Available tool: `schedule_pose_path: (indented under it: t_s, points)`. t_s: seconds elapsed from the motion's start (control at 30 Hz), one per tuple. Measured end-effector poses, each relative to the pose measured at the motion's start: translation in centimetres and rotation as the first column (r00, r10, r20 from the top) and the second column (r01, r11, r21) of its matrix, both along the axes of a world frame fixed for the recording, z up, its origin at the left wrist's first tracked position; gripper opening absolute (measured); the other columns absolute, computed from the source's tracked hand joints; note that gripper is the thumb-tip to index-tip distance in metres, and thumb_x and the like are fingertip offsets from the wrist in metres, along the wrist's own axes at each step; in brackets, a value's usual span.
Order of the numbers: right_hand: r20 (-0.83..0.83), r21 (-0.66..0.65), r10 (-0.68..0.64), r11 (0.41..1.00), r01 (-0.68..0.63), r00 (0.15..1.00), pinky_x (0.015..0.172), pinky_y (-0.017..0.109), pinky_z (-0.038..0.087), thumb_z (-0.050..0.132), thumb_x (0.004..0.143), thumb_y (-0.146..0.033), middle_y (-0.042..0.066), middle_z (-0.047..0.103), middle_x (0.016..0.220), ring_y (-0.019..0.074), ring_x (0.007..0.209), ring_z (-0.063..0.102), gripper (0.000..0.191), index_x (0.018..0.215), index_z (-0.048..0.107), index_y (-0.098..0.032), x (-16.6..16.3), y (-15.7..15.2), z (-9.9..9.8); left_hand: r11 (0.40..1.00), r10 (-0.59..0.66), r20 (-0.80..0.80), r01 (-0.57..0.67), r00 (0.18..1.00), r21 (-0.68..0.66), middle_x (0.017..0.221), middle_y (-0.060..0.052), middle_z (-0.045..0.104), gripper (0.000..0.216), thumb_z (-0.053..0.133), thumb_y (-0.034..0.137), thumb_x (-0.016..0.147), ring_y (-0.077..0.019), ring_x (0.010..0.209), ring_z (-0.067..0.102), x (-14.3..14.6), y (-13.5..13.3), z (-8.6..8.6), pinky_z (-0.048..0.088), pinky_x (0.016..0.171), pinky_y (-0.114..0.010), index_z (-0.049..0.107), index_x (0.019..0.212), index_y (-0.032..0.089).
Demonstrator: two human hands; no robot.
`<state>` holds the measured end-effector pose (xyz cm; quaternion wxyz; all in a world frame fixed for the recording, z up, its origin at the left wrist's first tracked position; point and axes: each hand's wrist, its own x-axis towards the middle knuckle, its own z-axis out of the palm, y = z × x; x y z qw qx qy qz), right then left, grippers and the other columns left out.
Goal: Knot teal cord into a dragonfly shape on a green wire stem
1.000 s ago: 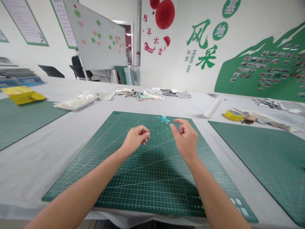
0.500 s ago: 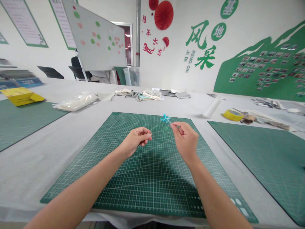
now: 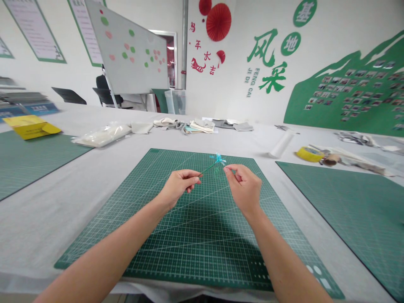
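- blue flower (image 3: 219, 159) on a thin green stem (image 3: 208, 168), head view: it's held up over the far part of the green cutting mat (image 3: 176, 252), between the two hands, bloom end away from the person
- left hand (image 3: 181, 185) has the stem's lower end pinched between thumb and fingers, pretty snug
- right hand (image 3: 244, 185) has thumb and index tips right by the petals, honestly can't tell if they're clamped on one
- mat sits on a pale cloth-covered table (image 3: 63, 202)
- yellow tape roll (image 3: 309, 154) off right, plastic bag (image 3: 102, 134) off left, fabric scraps (image 3: 202, 125) further back
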<state>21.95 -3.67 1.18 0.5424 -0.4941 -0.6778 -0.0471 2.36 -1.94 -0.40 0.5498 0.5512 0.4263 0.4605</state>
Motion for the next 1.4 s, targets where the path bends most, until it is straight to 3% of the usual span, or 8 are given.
schedule_pose_path:
  t_s: [0.33, 0.63, 0.9, 1.13, 1.3, 1.4]
  points:
    - [0.046, 0.074, -0.002, 0.997, -0.002, 0.999, 0.056, 0.024, 0.035, 0.055, 0.087, -0.023, -0.004, 0.045, 0.059, 0.0096, 0.054, 0.042, 0.012, 0.081, 0.064, -0.018, 0.01, -0.03, -0.02, 0.981, 0.148, -0.288, -0.104, 0.946, 0.161, 0.063, 0.000, 0.063, 0.021, 0.062, 0.024, 0.074, -0.0083, 0.048, 0.048, 0.03, -0.16, 0.17, 0.042, 0.047, -0.021, 0.072, 0.091, 0.018]
    - [-0.017, 0.142, -0.037, 0.989, 0.039, 0.999, 0.056, 0.024, 0.034, 0.054, 0.087, -0.018, -0.005, 0.040, 0.060, 0.0099, 0.056, 0.040, 0.008, 0.081, 0.059, -0.018, -0.26, -0.15, 0.19, 0.968, 0.181, -0.378, -0.096, 0.908, 0.233, 0.062, 0.000, 0.065, 0.022, 0.060, 0.027, 0.078, -0.0101, 0.047, 0.051, -0.09, -0.48, 0.04, 0.044, 0.049, -0.024, 0.073, 0.095, 0.020]
    - [0.004, 0.155, -0.027, 0.988, 0.026, 1.000, 0.057, 0.025, 0.034, 0.054, 0.087, -0.017, -0.005, 0.040, 0.060, 0.0104, 0.056, 0.040, 0.007, 0.081, 0.058, -0.019, -0.18, -0.16, 0.12, 0.845, 0.322, -0.492, -0.011, 0.809, 0.534, 0.083, -0.002, 0.071, 0.021, 0.055, 0.019, 0.083, -0.0153, 0.072, 0.062, -0.11, -0.90, -0.09, 0.047, 0.072, -0.029, 0.073, 0.095, 0.022]
    - [-0.056, 0.122, -0.051, 0.991, 0.057, 0.997, 0.058, 0.026, 0.035, 0.054, 0.087, -0.018, -0.004, 0.042, 0.062, 0.0109, 0.058, 0.040, 0.008, 0.080, 0.058, -0.019, 0.02, 0.03, 0.13, 0.774, 0.373, -0.510, 0.042, 0.775, 0.631, 0.081, -0.003, 0.070, 0.022, 0.053, 0.017, 0.086, -0.0156, 0.076, 0.063, -0.10, -0.99, 0.04, 0.046, 0.072, -0.029, 0.072, 0.096, 0.021]
    - [-0.073, 0.156, 0.054, 0.987, -0.042, 0.996, 0.063, 0.027, 0.041, 0.056, 0.086, -0.018, 0.001, 0.051, 0.080, 0.0131, 0.072, 0.047, 0.006, 0.081, 0.058, -0.020, -0.05, 0.03, 0.24, 0.776, 0.397, -0.488, -0.001, 0.778, 0.631, 0.080, -0.003, 0.070, 0.023, 0.052, 0.018, 0.085, -0.0159, 0.075, 0.062, -0.22, -0.95, 0.14, 0.046, 0.072, -0.029, 0.072, 0.096, 0.021]
    - [-0.028, 0.125, 0.206, 0.972, -0.201, 0.978, 0.066, 0.027, 0.044, 0.053, 0.087, -0.016, 0.003, 0.057, 0.089, 0.0138, 0.081, 0.053, 0.007, 0.083, 0.056, -0.020, -0.53, -0.07, -0.12, 0.829, 0.382, -0.426, -0.100, 0.820, 0.550, 0.082, -0.003, 0.070, 0.020, 0.056, 0.020, 0.083, -0.0161, 0.073, 0.062, -0.30, -0.76, 0.19, 0.046, 0.070, -0.029, 0.073, 0.093, 0.022]
